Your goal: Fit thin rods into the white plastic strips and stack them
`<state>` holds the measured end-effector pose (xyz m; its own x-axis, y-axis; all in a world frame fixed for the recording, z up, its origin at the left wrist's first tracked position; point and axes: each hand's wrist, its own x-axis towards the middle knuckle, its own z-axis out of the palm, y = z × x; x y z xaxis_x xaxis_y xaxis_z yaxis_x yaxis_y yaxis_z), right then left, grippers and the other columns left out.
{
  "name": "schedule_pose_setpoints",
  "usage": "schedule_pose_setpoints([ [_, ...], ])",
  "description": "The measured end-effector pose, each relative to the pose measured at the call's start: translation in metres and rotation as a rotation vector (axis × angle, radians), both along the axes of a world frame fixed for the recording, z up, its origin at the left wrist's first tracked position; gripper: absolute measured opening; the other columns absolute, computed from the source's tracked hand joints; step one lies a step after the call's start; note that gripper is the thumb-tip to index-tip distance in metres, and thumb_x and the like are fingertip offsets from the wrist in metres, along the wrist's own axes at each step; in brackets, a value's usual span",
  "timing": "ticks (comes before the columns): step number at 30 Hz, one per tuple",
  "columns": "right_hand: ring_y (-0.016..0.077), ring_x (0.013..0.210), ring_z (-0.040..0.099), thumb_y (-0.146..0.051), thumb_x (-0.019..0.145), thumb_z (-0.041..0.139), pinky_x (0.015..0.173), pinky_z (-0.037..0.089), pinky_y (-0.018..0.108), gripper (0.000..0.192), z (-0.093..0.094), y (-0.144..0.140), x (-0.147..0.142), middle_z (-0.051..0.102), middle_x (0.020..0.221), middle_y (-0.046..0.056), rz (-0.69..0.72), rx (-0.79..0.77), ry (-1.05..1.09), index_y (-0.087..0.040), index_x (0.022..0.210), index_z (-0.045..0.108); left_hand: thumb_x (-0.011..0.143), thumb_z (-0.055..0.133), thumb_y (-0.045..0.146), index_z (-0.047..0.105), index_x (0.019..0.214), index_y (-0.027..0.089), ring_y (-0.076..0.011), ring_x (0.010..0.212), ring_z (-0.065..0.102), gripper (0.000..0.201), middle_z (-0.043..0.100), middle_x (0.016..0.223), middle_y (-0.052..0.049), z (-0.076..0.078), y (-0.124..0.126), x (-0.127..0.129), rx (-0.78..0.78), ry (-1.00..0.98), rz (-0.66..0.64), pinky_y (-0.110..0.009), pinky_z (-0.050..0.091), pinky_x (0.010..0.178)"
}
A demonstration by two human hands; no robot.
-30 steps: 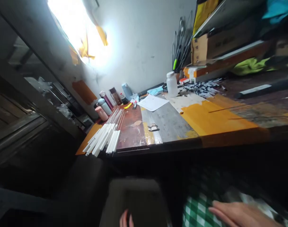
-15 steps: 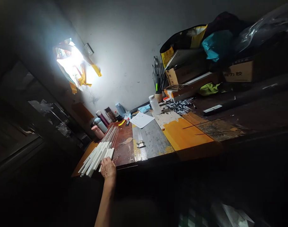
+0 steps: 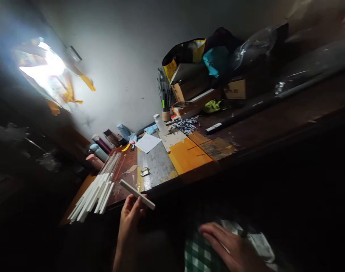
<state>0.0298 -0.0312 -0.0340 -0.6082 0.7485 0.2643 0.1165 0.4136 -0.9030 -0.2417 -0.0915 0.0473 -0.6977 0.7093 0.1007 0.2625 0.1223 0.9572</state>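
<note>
My left hand (image 3: 133, 210) is raised just off the table's front edge, closed on a white flat strip (image 3: 136, 194) between thumb and fingers. The strip slants from upper left to lower right. Left of that hand, a bundle of similar white strips (image 3: 90, 200) with thin rods at their far ends lies on the table, some jutting past the edge. Lower right, my right hand (image 3: 225, 241) is blurred, its fingers stretched out to the left with nothing visible in them. Under it is a green-and-white checked cloth (image 3: 199, 255), with crumpled pale material (image 3: 260, 243) alongside.
Bottles and flasks (image 3: 97, 151) stand at the table's back left. A paper sheet (image 3: 148, 142), a white bottle (image 3: 160, 124), a pile of small black-and-white sticks (image 3: 186, 125) and a pot of rods (image 3: 166, 113) sit farther back. Cardboard boxes (image 3: 236, 90) stand right. A bright lamp (image 3: 54, 62) hangs left.
My left hand has lifted a white strip from the bundle and brought it right, off the table edge. My right hand has come into view at lower right. The view has turned rightward.
</note>
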Motion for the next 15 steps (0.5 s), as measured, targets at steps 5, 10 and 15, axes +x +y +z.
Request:
schedule_pose_setpoints([
  [5, 0.0181, 0.095, 0.065, -0.032, 0.094, 0.049, 0.086, 0.053, 0.028, 0.016, 0.018, 0.014, -0.001, 0.067, 0.099, 0.002, -0.120, -0.006, 0.093, -0.026, 0.104, 0.061, 0.062, 0.082, 0.038, 0.061, 0.092, 0.015, -0.0134, 0.061, 0.063, 0.044, 0.072, 0.094, -0.011, -0.028, 0.017, 0.100, 0.234, -0.583, -0.050, -0.022, 0.048, 0.052],
  [10, 0.0149, 0.082, 0.063, -0.026, 0.095, 0.048, 0.076, 0.051, 0.025, 0.012, 0.010, 0.017, 0.016, 0.064, 0.088, 0.000, -0.263, 0.078, 0.165, -0.025, 0.094, 0.059, 0.059, 0.086, 0.034, 0.055, 0.104, 0.016, -0.0149, 0.067, 0.066, 0.057, 0.072, 0.090, -0.010, -0.040, 0.039, 0.136, 0.217, -0.780, -0.089, -0.023, 0.052, 0.059],
  [15, 0.0147, 0.075, 0.060, -0.030, 0.095, 0.047, 0.059, 0.050, 0.020, 0.012, 0.007, 0.021, 0.041, 0.060, 0.087, 0.000, -0.348, 0.018, 0.143, -0.025, 0.090, 0.057, 0.071, 0.078, 0.034, 0.054, 0.098, 0.017, -0.0125, 0.067, 0.063, 0.039, 0.070, 0.087, -0.007, -0.053, 0.055, 0.161, 0.243, -0.780, -0.192, -0.024, 0.052, 0.065],
])
